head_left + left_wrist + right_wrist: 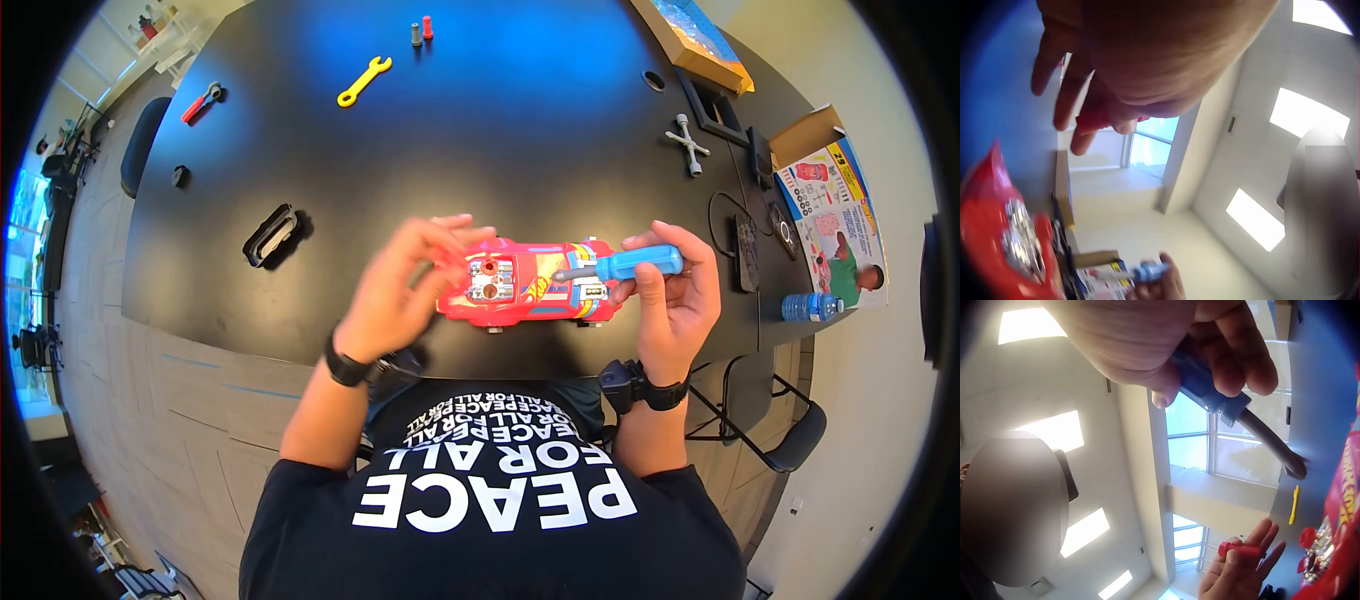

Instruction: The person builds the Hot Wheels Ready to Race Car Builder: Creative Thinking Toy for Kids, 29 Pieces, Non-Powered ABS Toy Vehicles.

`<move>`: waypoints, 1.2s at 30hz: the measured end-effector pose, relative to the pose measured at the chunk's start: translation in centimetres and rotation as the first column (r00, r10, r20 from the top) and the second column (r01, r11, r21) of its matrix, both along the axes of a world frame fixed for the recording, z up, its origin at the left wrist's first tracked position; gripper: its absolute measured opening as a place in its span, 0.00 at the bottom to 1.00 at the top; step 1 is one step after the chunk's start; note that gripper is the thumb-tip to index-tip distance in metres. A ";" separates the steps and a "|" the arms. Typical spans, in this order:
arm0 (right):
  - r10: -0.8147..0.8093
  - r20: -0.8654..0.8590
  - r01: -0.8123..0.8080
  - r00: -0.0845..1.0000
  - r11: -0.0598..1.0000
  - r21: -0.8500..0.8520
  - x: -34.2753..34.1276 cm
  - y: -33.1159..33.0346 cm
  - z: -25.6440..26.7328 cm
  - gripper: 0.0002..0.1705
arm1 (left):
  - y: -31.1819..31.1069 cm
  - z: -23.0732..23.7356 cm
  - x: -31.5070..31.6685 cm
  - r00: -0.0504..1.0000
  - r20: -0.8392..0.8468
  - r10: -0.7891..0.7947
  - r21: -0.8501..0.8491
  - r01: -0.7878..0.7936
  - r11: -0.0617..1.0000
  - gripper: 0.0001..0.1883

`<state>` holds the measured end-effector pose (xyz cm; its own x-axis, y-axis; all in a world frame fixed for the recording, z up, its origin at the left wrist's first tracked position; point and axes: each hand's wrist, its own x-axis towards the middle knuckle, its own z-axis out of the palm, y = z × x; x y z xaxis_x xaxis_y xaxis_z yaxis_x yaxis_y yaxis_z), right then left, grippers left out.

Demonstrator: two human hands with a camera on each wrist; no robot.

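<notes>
A red toy car (520, 285) with a chrome engine piece (490, 280) stands on the black table in front of the person. My left hand (390, 295) is by the car's left end, blurred in the head view. Between its thumb and fingers it pinches a small red plastic bolt (1244, 550); the other fingers are spread. My right hand (682, 310) holds a toy screwdriver (640, 262) by its blue handle, at the car's right end. The screwdriver's grey shaft (1269, 437) points left over the car, and in the right wrist view its tip shows in mid-air.
A yellow wrench (364, 82), a red-handled tool (203, 103), and a grey and a red peg (428, 27) lie or stand farther back. At left is a black frame-like part (271, 237). To the right are a grey cross wrench (688, 146), a printed box (835, 215) and a water bottle (811, 307).
</notes>
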<state>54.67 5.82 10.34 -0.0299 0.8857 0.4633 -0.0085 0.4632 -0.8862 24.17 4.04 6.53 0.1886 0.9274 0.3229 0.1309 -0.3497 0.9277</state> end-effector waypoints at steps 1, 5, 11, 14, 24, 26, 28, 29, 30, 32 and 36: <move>0.032 0.002 -0.032 0.999 0.999 0.011 -0.4 0.0 0.3 0.21 | -0.4 0.2 0.9 0.979 -0.202 0.009 0.120 0.015 0.993 0.08; 0.137 -0.007 -0.136 0.991 0.989 0.056 -1.7 0.0 1.1 0.22 | -1.0 -1.9 2.7 0.986 -0.169 0.004 0.073 0.008 0.997 0.11; 0.143 0.092 -0.149 0.985 0.987 0.060 -2.8 -0.3 1.7 0.22 | -0.8 -2.5 2.4 0.946 -0.324 -0.018 0.087 0.049 0.995 0.16; 0.173 0.206 -0.196 0.963 0.976 0.096 -3.8 0.0 2.2 0.22 | -1.0 -1.8 2.5 0.946 -0.325 -0.009 0.094 0.042 0.995 0.22; 0.021 0.501 -0.231 0.865 0.903 0.361 -7.6 1.5 1.0 0.19 | -0.9 -3.0 4.4 0.959 -0.216 0.185 0.211 -0.139 0.968 0.20; -0.007 0.645 -0.239 0.764 0.926 0.293 -7.0 1.1 1.4 0.18 | -0.8 -3.7 4.6 0.952 -0.205 0.228 0.216 -0.184 0.959 0.18; -0.025 0.771 -0.232 0.636 0.947 0.222 -7.2 0.9 2.1 0.18 | -0.4 -4.6 4.7 0.916 -0.290 0.277 0.328 -0.177 0.928 0.16; -0.050 0.697 -0.218 0.715 0.932 0.290 -8.0 0.9 2.6 0.17 | -0.4 -4.7 4.8 0.916 -0.289 0.277 0.328 -0.177 0.928 0.16; -0.069 0.615 -0.198 0.786 0.913 0.356 -8.5 1.1 2.8 0.16 | -0.6 -4.7 4.9 0.902 -0.317 0.293 0.312 -0.192 0.931 0.16; 0.092 0.564 -0.336 0.821 0.876 0.346 -8.7 1.9 1.7 0.18 | -0.8 -4.7 5.0 0.886 -0.344 0.312 0.292 -0.215 0.932 0.16; 0.248 0.646 -0.493 0.722 0.839 0.229 -7.3 1.5 3.2 0.20 | -1.0 -4.6 5.1 0.882 -0.336 0.331 0.326 -0.221 0.919 0.19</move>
<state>47.34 7.31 13.52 -0.6832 0.5115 0.5211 0.1950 0.8156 -0.5448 29.28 3.06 1.91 0.0964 0.8463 0.5239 0.5794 -0.4757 0.6618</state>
